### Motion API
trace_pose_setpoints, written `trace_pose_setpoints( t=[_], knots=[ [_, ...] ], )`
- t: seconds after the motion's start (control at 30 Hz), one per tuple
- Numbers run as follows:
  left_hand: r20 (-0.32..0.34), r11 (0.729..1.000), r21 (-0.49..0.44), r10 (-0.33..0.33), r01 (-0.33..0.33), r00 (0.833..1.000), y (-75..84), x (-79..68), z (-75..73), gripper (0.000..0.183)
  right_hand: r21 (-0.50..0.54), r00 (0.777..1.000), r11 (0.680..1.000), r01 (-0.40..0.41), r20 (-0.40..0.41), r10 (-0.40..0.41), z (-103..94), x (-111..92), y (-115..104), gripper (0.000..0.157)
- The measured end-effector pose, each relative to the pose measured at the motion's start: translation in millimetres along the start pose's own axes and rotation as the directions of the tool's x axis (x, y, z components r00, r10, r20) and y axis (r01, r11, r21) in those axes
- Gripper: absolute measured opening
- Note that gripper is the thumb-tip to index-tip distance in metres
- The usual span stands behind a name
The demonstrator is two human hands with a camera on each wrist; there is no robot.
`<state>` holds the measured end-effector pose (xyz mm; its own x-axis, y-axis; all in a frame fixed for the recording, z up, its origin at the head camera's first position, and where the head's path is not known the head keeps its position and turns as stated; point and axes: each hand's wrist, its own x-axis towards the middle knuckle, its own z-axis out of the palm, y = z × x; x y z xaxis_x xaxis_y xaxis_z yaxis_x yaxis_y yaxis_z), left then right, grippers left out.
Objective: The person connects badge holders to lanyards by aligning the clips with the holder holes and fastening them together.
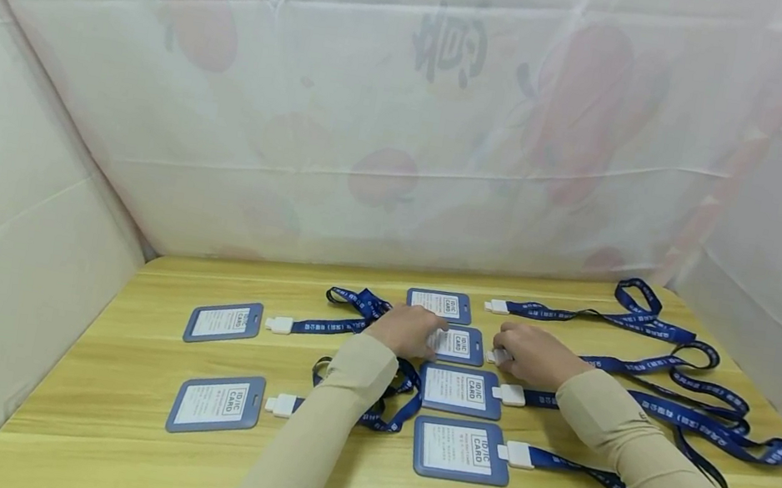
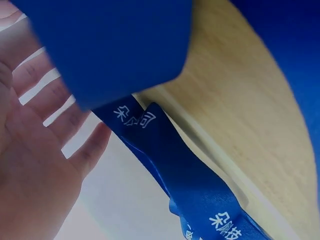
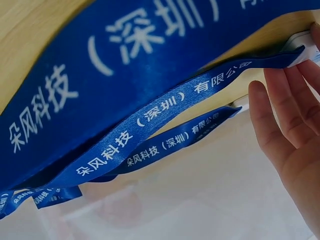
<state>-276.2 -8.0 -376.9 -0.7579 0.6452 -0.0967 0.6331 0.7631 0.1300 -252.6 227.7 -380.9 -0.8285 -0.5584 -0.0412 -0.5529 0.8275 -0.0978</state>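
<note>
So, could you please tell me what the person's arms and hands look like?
The person wears plain beige, long fabric sleeves, creased towards the wrists, with no markings visible on them. The left hand and right hand are bare, without gloves.

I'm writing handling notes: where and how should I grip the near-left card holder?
Pinch the card holder by its long edges near its left end, probably coming from the left and above: it lies flat, and its slot faces right toward a white clip, so that end stays free.
</note>
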Motion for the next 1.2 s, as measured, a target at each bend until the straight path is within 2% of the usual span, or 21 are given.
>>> trace_pose_setpoints(
  t=[0.23,0.63,1.2],
  knots=[
    [-0.002,1.0,0.001,-0.004,0.004,1.0,1.9,1.3,0.0,0.048,-0.004,1.0,1.0,-0.021,-0.014,0.021,-1.3,0.6,-0.4,0.02],
    [-0.013,0.998,-0.052,-0.023,0.022,1.0,2.8,1.3,1.4,0.049,-0.018,1.0,1.0,-0.002,-0.031,0.001,-1.3,2.8,1.2,0.019],
    [-0.025,0.997,-0.076,-0.028,0.026,0.999,2.1,-2.8,0.0,0.047,-0.011,1.0,1.0,-0.013,-0.018,0.013,-1.2,1.3,1.8,0.02]
  ],
)
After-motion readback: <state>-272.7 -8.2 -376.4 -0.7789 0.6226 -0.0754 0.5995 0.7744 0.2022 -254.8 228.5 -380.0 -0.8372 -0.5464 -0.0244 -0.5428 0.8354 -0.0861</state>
